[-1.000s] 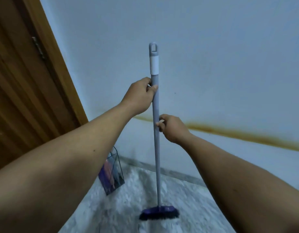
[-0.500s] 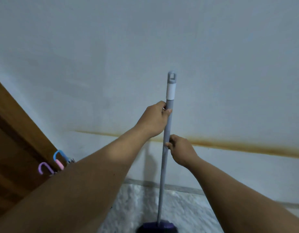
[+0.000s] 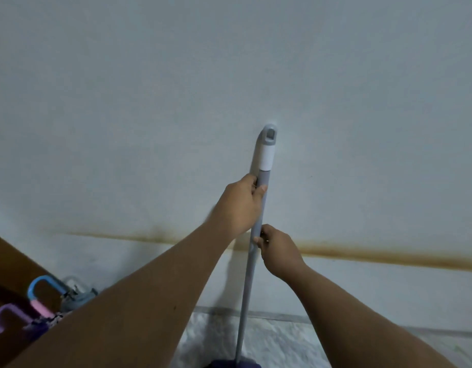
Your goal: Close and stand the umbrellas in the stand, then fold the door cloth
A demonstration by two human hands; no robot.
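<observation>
Upright, grey broom handle (image 3: 258,208) against pale wall (image 3: 149,102), left hand (image 3: 240,205) grasping upper shaft, right hand (image 3: 278,252) grasping lower, umbrella handles (image 3: 40,296) bottom left.

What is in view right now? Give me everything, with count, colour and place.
broom handle: one, grey with a white cap and hanging loop, upright at centre, top against the wall
broom head: one, purple, bottom edge at centre, mostly cut off
umbrellas: at least two closed, one with a blue and pink crook handle, one with a purple crook handle, lower left; the stand is not visible
wall: one, pale blue-white, with a brown stain line running across it
door frame: one, brown wood, left edge
floor: white speckled, bottom centre
left hand: grips the handle just under the white cap
right hand: grips the handle lower down
</observation>
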